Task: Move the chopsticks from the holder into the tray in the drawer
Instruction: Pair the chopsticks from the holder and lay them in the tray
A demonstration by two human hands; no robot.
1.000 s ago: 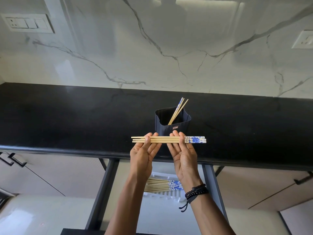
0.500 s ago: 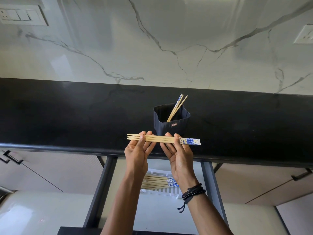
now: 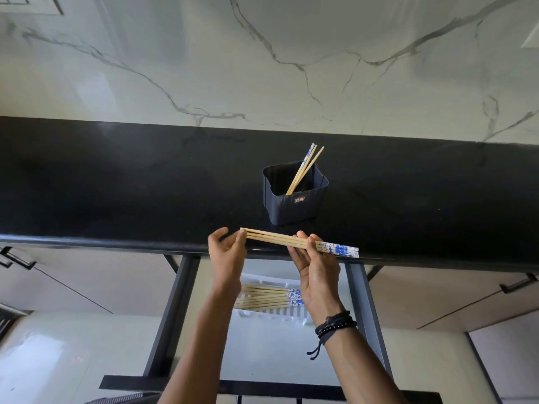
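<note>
Two hands are handling a chopstick bundle above the open drawer.

The right hand (image 3: 318, 271) is gripping a bundle of blue-patterned wooden chopsticks (image 3: 277, 241) near its middle, fingers curled round it, holding it roughly level over the front edge of the black countertop (image 3: 116, 185). The left hand (image 3: 228, 253) is touching the plain tips with loosely spread fingers, clasping nothing. A few more chopsticks (image 3: 304, 170) are leaning in the black holder (image 3: 294, 209) just behind; its small label is too blurred to read. Below, further chopsticks (image 3: 262, 298) are lying in the white tray (image 3: 271, 314) inside the drawer (image 3: 361, 301) (both wrists are covering part of the tray, so the count is unclear).
</note>
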